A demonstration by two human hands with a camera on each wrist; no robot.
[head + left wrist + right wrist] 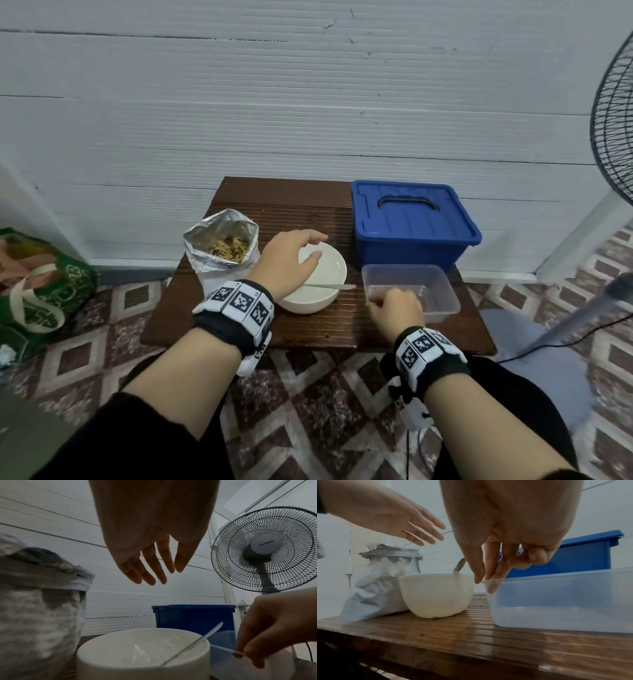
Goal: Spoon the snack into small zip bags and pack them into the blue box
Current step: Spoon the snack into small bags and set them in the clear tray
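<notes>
An open foil snack bag (222, 246) stands at the table's left, with brown snack showing inside. Beside it sits a white bowl (308, 303) with a metal spoon (329, 286) lying across it, handle to the right. My left hand (320, 246) hovers just above the bowl, fingers relaxed and holding nothing. The blue box (411, 236) stands at the back right with its lid on. In front of it is a clear plastic container (442, 301). My right hand (484, 584) pinches the container's near left rim corner. I cannot make out any zip bag.
The low wooden table (308, 332) stands against a white ribbed wall. A standing fan (613, 137) is close on the right, its cable on the tiled floor. A green bag (37, 291) lies on the floor to the left.
</notes>
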